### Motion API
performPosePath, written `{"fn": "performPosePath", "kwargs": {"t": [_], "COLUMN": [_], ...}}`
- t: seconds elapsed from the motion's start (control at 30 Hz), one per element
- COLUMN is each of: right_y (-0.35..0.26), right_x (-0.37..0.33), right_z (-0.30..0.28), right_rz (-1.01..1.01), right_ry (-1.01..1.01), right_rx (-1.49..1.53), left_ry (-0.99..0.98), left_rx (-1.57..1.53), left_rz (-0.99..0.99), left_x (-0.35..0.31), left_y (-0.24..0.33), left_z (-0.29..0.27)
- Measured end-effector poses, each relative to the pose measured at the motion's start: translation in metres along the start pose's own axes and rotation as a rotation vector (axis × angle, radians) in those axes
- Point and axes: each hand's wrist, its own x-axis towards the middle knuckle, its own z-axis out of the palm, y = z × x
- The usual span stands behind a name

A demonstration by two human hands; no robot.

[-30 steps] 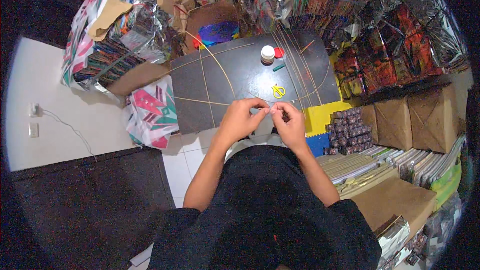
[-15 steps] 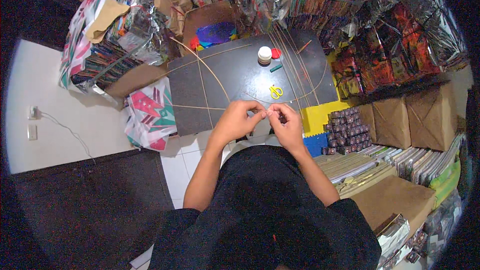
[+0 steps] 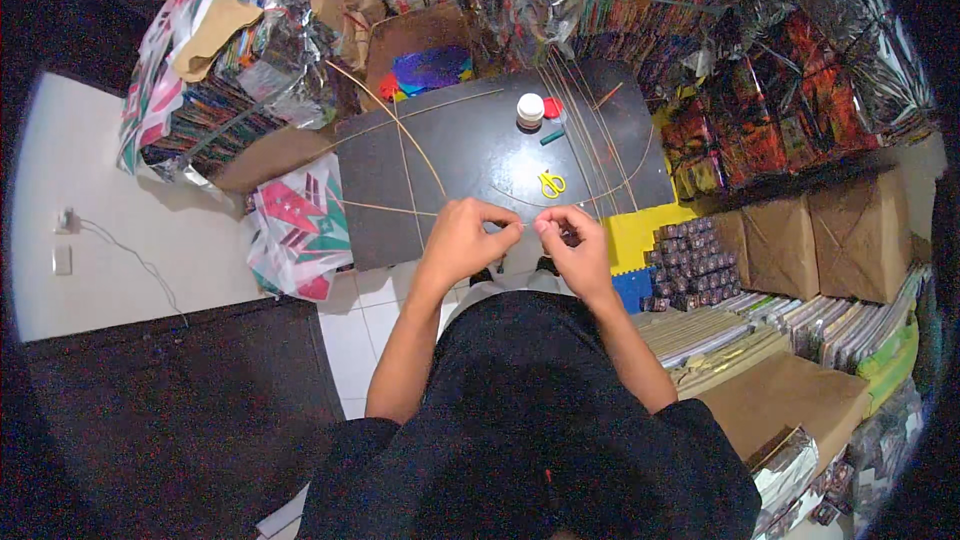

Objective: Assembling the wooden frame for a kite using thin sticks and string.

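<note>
My left hand (image 3: 467,242) is closed, with thumb and forefinger pinched together, around thin bamboo strips. One bamboo strip (image 3: 393,118) runs from it up and to the left; another strip (image 3: 385,207) runs out to the left. Close beside it, my right hand (image 3: 572,243) pinches a fine strand whose kind is too small to tell. A small gap separates the two hands, and the strand appears to cross it. Just beyond the fingers, yellow scissors (image 3: 551,184) lie on the dark tabletop (image 3: 400,240).
A white-capped bottle (image 3: 530,110), a red round object (image 3: 553,108) and a green stick-like piece (image 3: 552,137) stand or lie farther back. Several long thin strips (image 3: 600,145) cross the table's right side. Stacked small boxes (image 3: 690,265) and wrapped bundles (image 3: 800,110) crowd the right.
My hands have drawn slightly apart, the left one moving a little to the left. The strips held by my left hand have shifted left with it.
</note>
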Motion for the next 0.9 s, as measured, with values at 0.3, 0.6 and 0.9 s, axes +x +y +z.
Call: {"fn": "performPosePath", "kwargs": {"t": [0.3,0.6,0.9], "right_y": [-0.006,-0.015,-0.015], "right_x": [-0.002,-0.005,-0.003], "right_z": [0.001,0.001,0.000], "right_rz": [-0.049,-0.081,-0.096], "right_ry": [-0.050,-0.095,-0.093], "right_rx": [0.059,0.057,0.104], "left_ry": [0.040,0.052,0.049], "left_rx": [-0.028,-0.124,-0.227], "left_rz": [0.016,-0.021,0.040], "left_x": [-0.006,-0.009,-0.011], "left_y": [0.002,0.000,0.003], "left_z": [0.000,-0.003,-0.006]}}
